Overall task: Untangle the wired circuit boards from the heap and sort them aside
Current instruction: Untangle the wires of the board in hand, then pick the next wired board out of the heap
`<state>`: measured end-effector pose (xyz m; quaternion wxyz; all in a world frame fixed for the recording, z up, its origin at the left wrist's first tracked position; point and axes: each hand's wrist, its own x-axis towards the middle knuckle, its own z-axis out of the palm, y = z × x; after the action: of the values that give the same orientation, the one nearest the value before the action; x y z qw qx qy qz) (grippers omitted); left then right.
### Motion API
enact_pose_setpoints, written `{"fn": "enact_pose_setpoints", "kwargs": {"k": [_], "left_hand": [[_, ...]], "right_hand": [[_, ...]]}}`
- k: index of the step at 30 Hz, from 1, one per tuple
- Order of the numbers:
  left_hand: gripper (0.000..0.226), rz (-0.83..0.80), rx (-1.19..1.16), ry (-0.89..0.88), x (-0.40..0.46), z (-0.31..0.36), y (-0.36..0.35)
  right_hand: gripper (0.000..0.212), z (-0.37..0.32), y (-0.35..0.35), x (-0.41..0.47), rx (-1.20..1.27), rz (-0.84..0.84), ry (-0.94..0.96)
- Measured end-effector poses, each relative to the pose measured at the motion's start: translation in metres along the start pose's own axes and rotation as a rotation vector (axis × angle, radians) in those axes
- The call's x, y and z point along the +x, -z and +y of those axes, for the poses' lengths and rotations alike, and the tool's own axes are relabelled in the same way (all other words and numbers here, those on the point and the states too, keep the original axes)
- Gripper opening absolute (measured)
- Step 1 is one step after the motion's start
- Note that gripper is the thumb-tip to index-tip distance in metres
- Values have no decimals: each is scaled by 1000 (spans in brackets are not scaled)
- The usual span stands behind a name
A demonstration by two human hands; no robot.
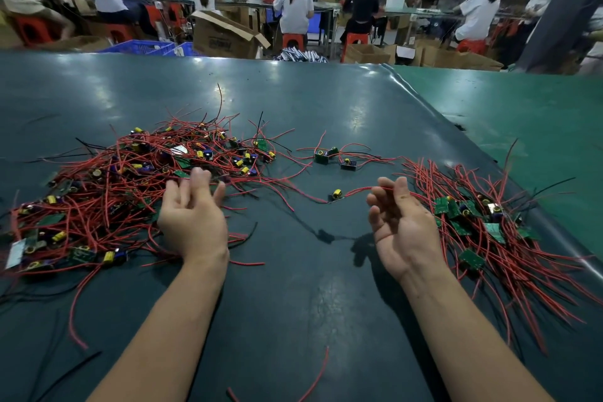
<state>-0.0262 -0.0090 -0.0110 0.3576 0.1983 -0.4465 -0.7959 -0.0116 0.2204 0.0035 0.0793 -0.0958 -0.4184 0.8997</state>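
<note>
The right hand [399, 228] pinches a red wire [359, 190] between curled fingers [399, 184], keeping the small circuit board [336, 195] on it lifted off the bench [326, 101], probably to draw it clear. The left hand [192, 219] rests relaxed and holds nothing, its fingers touching the near edge of the tangled heap [140, 179]. Right of the heap, beyond the suspended board, lies the sorted pile [483, 222], its wires running roughly parallel. Between heap and pile, farther back, two loose boards [332, 157] await sorting.
</note>
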Motion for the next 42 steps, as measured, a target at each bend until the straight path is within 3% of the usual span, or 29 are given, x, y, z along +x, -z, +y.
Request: {"fn": "enact_pose_setpoints", "kwargs": {"k": [2,3,5,6,7,9,11,15,17,20,24,32,37,42], "left_hand": [[76,-86,250,-124,-7,0,3],[72,-109,414,-273,-13,2,5],[41,-199,581,-636,-22,-1,8],[23,-307,595,-707,-29,-2,8],[19,-453,574,-638,-38,-2,7],[28,-737,517,-309,-54,-2,4],[33,-869,462,-98,-60,-3,1],[18,-794,293,51,-53,1,-3],[19,-835,251,103,-55,1,-3],[25,-909,295,137,-59,0,-4],[13,-916,331,152,-56,0,-4],[19,-963,374,159,-56,2,-2],[23,-939,345,195,-54,2,-1],[24,-847,259,248,-49,-2,-3]], "right_hand": [[29,-2,-1,-1,67,-3,-19],[29,-2,-1,-1,96,-9,-30],[30,-3,-1,-2,140,-35,-44],[30,-3,-1,-3,148,-54,-49],[29,-3,-2,-4,142,-76,-53],[27,-1,-4,-8,100,-134,-66],[27,2,-6,-11,42,-191,-82],[23,4,-8,-15,-28,-236,-92],[18,4,-9,-17,-66,-241,-89],[15,7,-8,-18,-83,-242,-89],[18,8,-9,-16,-60,-267,-68],[12,22,-9,-20,-357,-256,-56],[10,23,-12,-22,-484,-185,49],[12,20,-14,-18,-428,-46,68]]}}
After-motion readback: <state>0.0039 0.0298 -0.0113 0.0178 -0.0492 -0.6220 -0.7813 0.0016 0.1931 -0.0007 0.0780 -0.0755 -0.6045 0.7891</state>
